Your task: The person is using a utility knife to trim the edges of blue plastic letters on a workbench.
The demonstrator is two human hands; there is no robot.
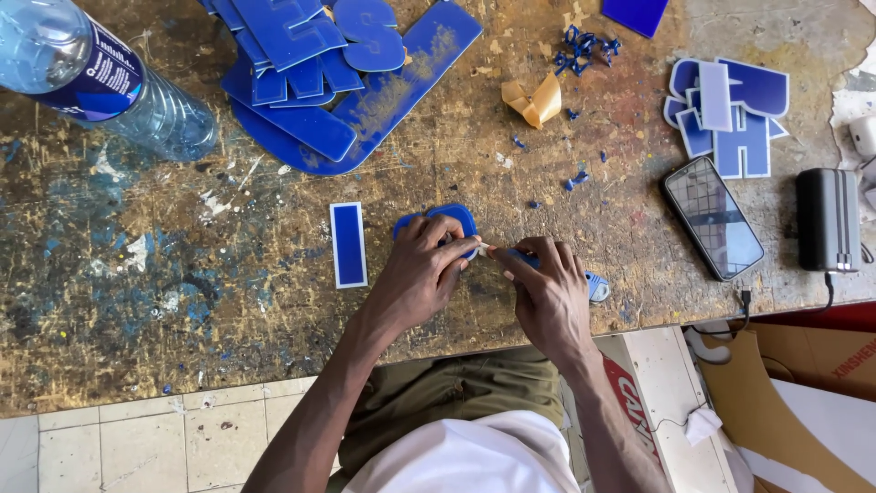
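Observation:
My left hand [422, 274] presses down on a curved blue cut-out letter [445, 215] lying on the worn wooden workbench [182, 301]. My right hand [547, 288] grips a blue-handled cutter [595, 287], its tip meeting the letter's edge between both hands. A straight blue bar-shaped letter piece [348, 244] with a white edge lies just left of my left hand.
A pile of blue letters [338, 73] lies at the top, and a plastic water bottle [100, 82] at top left. More blue and white letters [727, 114], a phone [713, 216] and a black power bank [828, 219] are at right. Peeled tan film [534, 100] and blue shavings [577, 47] are scattered about.

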